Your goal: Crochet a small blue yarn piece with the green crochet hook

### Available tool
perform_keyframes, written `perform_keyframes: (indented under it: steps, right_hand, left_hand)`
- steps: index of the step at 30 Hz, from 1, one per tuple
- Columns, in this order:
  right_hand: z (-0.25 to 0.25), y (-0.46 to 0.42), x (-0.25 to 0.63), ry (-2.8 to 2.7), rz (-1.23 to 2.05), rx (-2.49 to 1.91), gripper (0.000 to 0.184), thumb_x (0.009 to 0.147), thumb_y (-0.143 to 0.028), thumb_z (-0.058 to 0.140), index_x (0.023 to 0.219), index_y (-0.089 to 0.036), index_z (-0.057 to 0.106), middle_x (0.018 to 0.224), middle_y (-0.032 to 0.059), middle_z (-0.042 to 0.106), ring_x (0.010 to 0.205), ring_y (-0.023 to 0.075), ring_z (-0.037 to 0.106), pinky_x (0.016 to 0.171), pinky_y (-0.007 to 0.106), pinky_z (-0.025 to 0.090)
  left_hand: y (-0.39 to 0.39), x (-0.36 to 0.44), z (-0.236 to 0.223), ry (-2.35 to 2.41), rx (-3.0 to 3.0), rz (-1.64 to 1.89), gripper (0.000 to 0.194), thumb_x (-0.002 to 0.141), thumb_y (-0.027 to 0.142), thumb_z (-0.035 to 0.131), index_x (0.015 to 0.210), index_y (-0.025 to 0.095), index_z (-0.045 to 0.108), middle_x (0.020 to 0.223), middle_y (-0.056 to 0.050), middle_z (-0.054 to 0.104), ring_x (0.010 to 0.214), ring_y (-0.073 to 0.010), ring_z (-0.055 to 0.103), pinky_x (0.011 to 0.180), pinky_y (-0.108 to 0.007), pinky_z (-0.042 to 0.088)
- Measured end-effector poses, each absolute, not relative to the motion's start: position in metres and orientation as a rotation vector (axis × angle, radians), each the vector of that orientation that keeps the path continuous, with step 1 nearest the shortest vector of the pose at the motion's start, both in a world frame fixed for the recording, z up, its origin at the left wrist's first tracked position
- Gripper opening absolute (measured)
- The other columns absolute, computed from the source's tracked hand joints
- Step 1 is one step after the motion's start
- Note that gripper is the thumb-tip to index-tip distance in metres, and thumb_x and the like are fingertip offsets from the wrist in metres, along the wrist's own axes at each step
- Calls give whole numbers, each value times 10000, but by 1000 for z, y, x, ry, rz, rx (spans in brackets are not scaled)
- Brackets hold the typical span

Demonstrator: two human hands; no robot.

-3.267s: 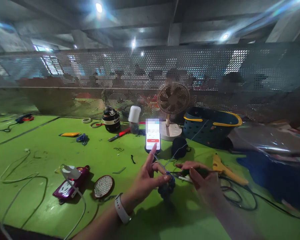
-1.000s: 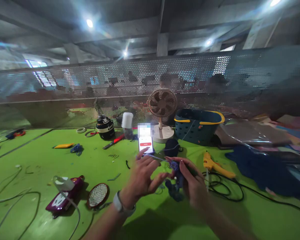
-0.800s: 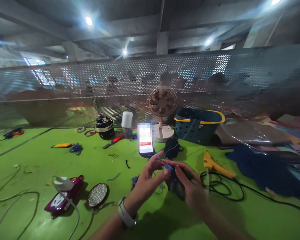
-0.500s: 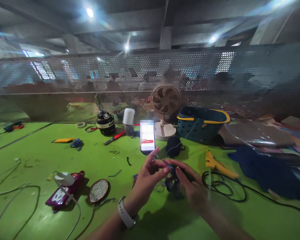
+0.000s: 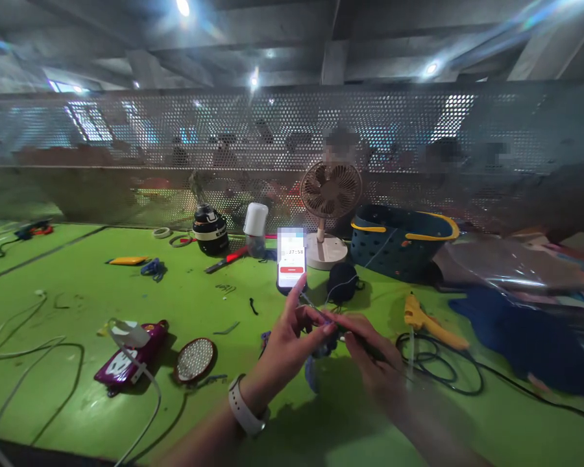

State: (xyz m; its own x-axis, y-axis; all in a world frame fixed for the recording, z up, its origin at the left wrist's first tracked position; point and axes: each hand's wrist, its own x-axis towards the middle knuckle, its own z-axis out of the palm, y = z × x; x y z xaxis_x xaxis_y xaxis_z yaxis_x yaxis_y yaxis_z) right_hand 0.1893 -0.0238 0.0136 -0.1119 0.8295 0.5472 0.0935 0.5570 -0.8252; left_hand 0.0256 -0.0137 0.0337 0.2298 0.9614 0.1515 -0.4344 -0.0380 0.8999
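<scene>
Pinching the blue yarn piece [image 5: 322,350] above the near counter [image 5: 126,295], the left hand [image 5: 292,337] extends its forefinger — likely tensioning the strand [image 5: 311,303]; whether the right hand's [image 5: 376,358] blurred fingers grip anything, I cannot tell.

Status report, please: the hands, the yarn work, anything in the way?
Left hand pinching blue yarn work; right hand up close. Phone and dark yarn ball just beyond.

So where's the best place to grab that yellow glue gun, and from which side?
I'd take the yellow glue gun by the middle of its handle, coming from the right and above: it seems to lie flat, with that long handle slanting rightward, away from the nozzle end.
</scene>
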Motion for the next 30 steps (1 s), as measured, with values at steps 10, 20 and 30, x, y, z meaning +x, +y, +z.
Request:
perform_keyframes:
  steps: [10, 20, 30]
  right_hand:
    - [13, -20, 190, -1580, 595, -692, 266, 921, -248, 598, 1105, -402, 713, 1078, -2, 755, 1026, 228, 656, 920, 410, 515]
    - [9, -10, 199, -1836, 235, -819, 327, 894, -161, 613, 1168, -329, 670, 1133, 26, 747, 1031, 227, 681, 1047, 490, 435]
    - [18, -16, 197, -1787, 213, -610, 279, 958, -337, 537, 1205, -384, 659, 1168, 24, 740, 1006, 244, 699, 987, 493, 475]
  left_hand:
    - [-12, 25, 29, 581, 902, 1182, 992, 710, 154, 821, 1519, 298, 263, 719, 30, 663, 657, -104, 593, 627, -224, 431]
    - [-10, 25, 25, 986, 1405, 1340, 980, 767, 251, 773, 1544, 262, 176, 756, -9, 699, 645, -149, 608, 605, -267, 485]
    - [-15, 23, 33, 558, 848, 1120, 1002, 682, 104, 832, 1514, 232, 287, 737, 5, 709, 662, -110, 634, 663, -232, 471]
